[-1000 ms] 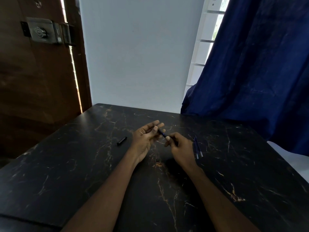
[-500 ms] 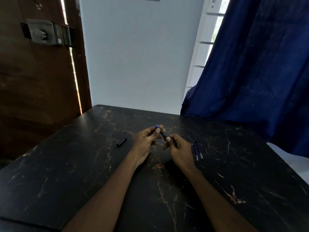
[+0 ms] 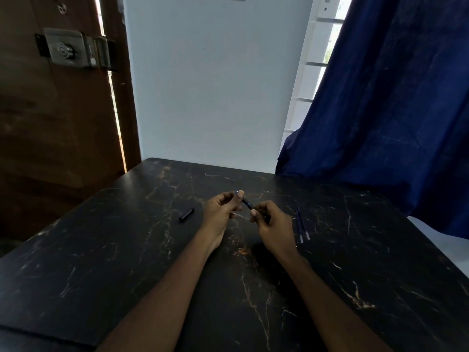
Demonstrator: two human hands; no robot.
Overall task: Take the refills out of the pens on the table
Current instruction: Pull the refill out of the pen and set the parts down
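A dark blue pen [image 3: 247, 204] is held between both hands above the middle of the black marble table [image 3: 127, 262]. My left hand [image 3: 222, 212] pinches its far end, where a small blue tip shows beside the thumb. My right hand [image 3: 271, 224] grips its near end, and most of the barrel is hidden in the fingers. Two thin blue refills [image 3: 302, 226] lie side by side on the table just right of my right hand. A black pen cap [image 3: 186, 214] lies to the left of my left hand.
A dark blue curtain [image 3: 393, 110] hangs over the table's far right corner. A brown wooden door with a metal lock [image 3: 68, 49] stands at the left. A white wall is behind the table's far edge.
My left fingers have closed from spread to a pinch on the pen's far end, and a blue tip now shows there. Both hands stay in the same place.
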